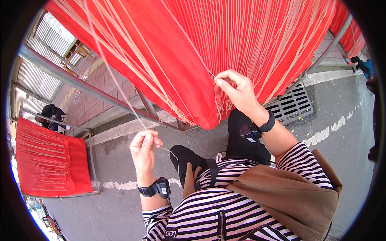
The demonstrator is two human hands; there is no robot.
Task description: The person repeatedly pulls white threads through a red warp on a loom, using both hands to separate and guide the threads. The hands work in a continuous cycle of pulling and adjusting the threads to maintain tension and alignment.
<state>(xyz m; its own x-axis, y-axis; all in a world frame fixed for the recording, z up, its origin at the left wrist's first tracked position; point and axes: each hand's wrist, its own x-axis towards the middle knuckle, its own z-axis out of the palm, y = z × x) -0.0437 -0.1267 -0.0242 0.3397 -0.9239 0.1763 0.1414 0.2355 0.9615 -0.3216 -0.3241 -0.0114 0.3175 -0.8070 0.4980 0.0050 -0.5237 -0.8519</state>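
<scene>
A large red cloth [165, 60] stretches out in front of me, crossed by many pale threads [237, 36] whose loose ends hang at its near edge. My left hand [143, 150] is closed in a pinch on a pale string [112, 74], left of the cloth. This string runs taut up to the top of the view, and a loose tail trails from my fingers toward my knee. Over the cloth's near part, my right hand [240, 90] pinches a thin thread [193, 47] that leads up and left across the red fabric. Both wrists wear black straps.
A grey metal pipe frame [76, 84] runs along the left of the cloth. Below right lies a drain grate [291, 105] in the road. Another red cloth with pale threads [46, 156] stands at left, near a person in dark clothes [53, 116]. Brick paving [90, 88] borders the road.
</scene>
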